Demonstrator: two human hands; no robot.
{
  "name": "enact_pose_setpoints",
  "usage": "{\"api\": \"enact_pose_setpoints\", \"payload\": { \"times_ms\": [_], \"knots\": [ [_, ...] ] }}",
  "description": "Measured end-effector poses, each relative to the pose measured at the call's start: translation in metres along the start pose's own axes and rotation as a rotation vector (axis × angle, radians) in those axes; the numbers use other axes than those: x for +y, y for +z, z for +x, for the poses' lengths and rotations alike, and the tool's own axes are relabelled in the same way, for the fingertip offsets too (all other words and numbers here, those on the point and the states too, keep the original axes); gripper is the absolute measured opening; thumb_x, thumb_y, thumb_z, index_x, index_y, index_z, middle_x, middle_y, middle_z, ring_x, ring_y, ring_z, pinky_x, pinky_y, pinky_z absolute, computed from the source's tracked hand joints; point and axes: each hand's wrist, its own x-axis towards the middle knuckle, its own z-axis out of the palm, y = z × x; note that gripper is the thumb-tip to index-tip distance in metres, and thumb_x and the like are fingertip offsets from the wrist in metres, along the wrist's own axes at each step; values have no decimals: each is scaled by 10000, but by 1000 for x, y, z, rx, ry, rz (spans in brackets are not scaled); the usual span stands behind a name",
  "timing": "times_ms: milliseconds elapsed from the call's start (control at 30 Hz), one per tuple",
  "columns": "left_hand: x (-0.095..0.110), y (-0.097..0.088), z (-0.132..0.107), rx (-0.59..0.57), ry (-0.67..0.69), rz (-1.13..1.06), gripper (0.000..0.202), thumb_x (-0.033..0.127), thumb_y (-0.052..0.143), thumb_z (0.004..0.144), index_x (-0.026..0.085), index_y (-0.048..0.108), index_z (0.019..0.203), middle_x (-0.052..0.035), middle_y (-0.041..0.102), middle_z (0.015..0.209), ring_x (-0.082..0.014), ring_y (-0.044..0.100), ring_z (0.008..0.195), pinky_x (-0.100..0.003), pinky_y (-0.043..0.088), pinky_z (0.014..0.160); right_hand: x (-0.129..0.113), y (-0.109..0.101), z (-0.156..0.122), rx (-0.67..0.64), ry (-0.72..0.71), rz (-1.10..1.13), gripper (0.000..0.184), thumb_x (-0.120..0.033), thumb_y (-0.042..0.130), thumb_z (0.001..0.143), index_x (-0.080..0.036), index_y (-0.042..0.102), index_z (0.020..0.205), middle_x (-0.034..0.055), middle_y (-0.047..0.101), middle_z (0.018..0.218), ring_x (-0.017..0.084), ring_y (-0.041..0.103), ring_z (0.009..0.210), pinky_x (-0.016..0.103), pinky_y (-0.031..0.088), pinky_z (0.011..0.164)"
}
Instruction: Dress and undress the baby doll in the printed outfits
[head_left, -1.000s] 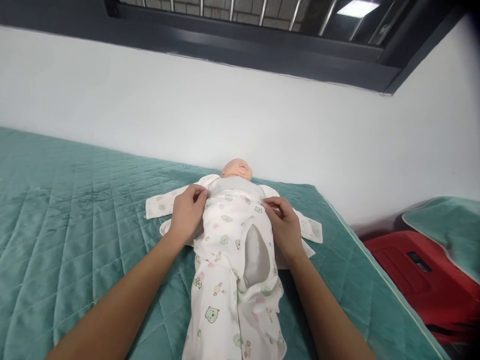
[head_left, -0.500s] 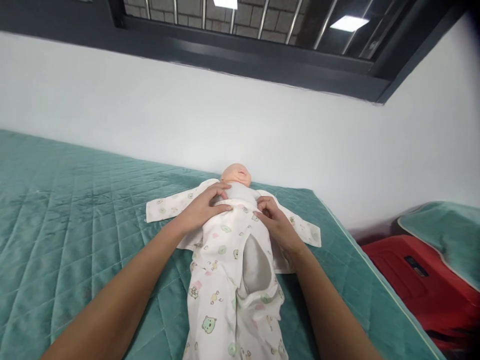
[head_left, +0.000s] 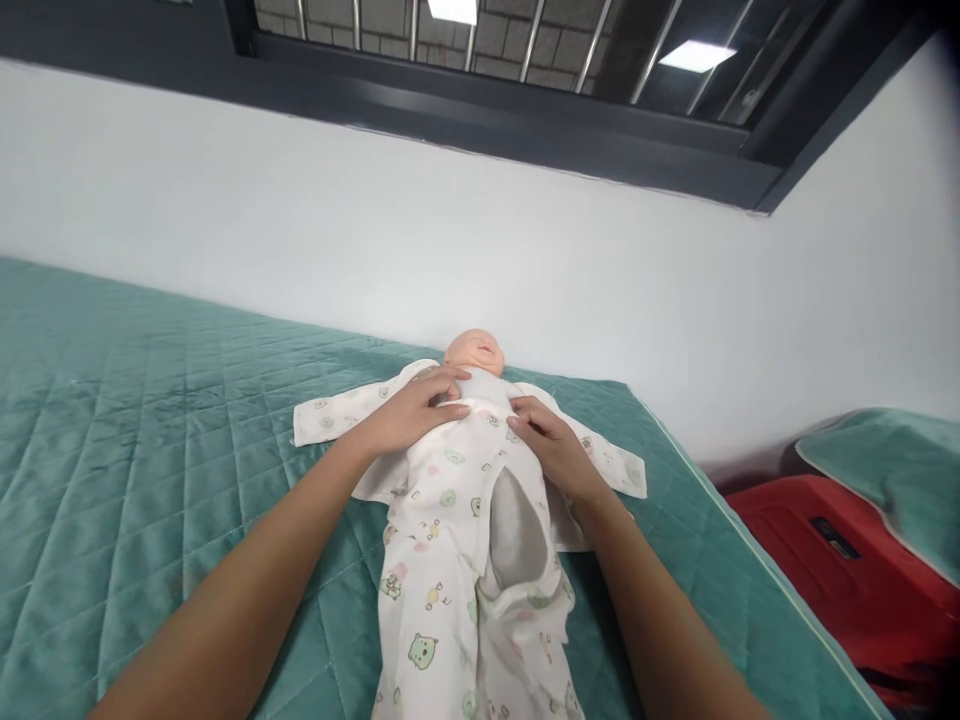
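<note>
A baby doll (head_left: 475, 350) lies on its back, head towards the wall, with a plain white cloth over its chest. White printed baby trousers (head_left: 442, 500) cover it from the waist down, and an oval opening at the crotch shows pale cloth. Spread beneath the doll is a matching printed baby top (head_left: 617, 466), sleeves out to both sides. My left hand (head_left: 420, 408) grips the waistband on the left, thumb along its edge and forefinger resting on the chest cloth. At the waistband's right side, my right hand (head_left: 551, 440) pinches the fabric with curled fingers.
Under everything is a green quilted bedspread (head_left: 195, 420), its edge running down on the right. A white wall (head_left: 360, 220) and a dark window frame (head_left: 525, 125) with metal bars stand behind. Beyond the right edge sits a red case (head_left: 840, 580), partly covered by green cloth (head_left: 900, 470).
The view has shifted very slightly. Both hands stay at the trousers' waistband, and the right fingers have closed in a little on the cloth.
</note>
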Motion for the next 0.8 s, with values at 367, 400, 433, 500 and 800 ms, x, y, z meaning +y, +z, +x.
{"api": "enact_pose_setpoints", "payload": {
  "times_ms": [367,400,433,500,800],
  "knots": [
    [-27,5,32,207,-181,200,265,326,540,867,204,389,686,43,455,660,-139,425,646,-264,303,606,8,10,44,146,106,-322,377,-512,480,903,-214,488,671,-31,521,637,149,459,646,268,333,653],
    [-30,5,35,225,-192,213,266,314,542,863,203,385,679,43,451,652,-138,421,644,-263,296,604,9,12,46,156,120,-333,379,-523,479,902,-217,497,679,-30,526,636,151,461,643,267,329,645],
    [-33,5,36,241,-198,221,263,306,541,862,202,387,675,42,454,650,-138,424,647,-262,296,605,9,13,47,167,132,-346,379,-532,478,901,-219,506,689,-30,532,639,152,464,643,268,326,638],
    [-36,7,36,268,-201,225,255,302,529,872,201,397,677,41,467,656,-138,435,656,-262,301,611,11,14,46,185,143,-370,369,-537,479,901,-223,522,712,-27,547,654,156,477,652,270,323,631],
    [-44,6,27,237,-42,486,247,378,471,944,197,507,781,-39,607,898,-216,534,899,-321,379,779,20,3,36,151,-35,-405,347,-478,464,909,-211,561,709,95,599,1080,244,506,1083,393,364,987]
  ]
}}
